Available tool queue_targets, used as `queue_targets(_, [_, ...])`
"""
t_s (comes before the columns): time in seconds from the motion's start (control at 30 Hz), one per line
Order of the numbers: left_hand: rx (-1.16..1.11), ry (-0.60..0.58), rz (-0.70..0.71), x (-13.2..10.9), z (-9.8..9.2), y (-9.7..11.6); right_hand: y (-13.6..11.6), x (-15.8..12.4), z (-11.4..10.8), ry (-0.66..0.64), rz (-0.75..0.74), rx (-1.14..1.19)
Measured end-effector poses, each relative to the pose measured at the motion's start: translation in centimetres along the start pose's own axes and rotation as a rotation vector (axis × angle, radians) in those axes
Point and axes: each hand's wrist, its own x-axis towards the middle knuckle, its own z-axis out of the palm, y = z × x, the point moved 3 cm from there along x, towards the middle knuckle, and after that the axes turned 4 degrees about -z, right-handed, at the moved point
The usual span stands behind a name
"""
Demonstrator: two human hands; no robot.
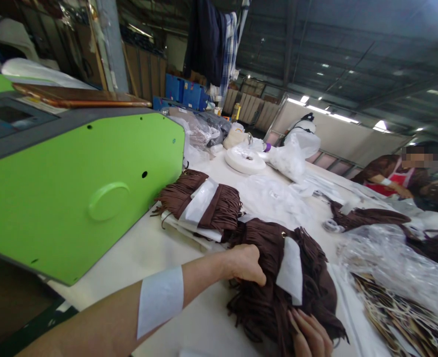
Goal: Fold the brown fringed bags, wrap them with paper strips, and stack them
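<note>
A dark brown fringed bag point(274, 258) with a metal eyelet and a strip of white paper point(291, 272) lies on the white table in front of me. My left hand point(246, 264) is closed on its left side, thumb and fingers pressed into the fringe. At the near edge my right hand point(310, 337) has its fingers curled against the bag; part of this hand is cut off by the frame. Just beyond my left hand is a second brown fringed piece point(222, 203), also wrapped with white paper. A white paper band point(160, 300) is around my left forearm.
A green machine point(81, 188) stands at the left, close to the fringed pieces. Clear plastic bags point(274, 196) and a white roll of tape point(245, 159) lie farther back. On the right are more brown pieces point(367, 216) and plastic wrap. Another person point(393, 176) is at the far right.
</note>
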Motion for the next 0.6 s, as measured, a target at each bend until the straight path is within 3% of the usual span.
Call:
queue_targets(0.17, [-0.084,0.218,0.013,0.5,0.8,-0.7,-0.1,-0.1,0.4,-0.006,0.053,0.010])
queue_targets(0.4, [-0.546,0.445,0.001,-0.6,3.7,-4.7,-0.3,0.0,0.2,-0.043,0.061,-0.029])
queue_targets(0.5, [-0.763,0.466,-0.046,-0.9,4.9,-6.3,-0.5,0.1,0.4,-0.080,0.086,-0.061])
queue_targets(0.6, [-0.873,0.431,-0.072,-1.0,4.8,-6.9,-0.5,0.2,0.3,-0.059,0.089,-0.076])
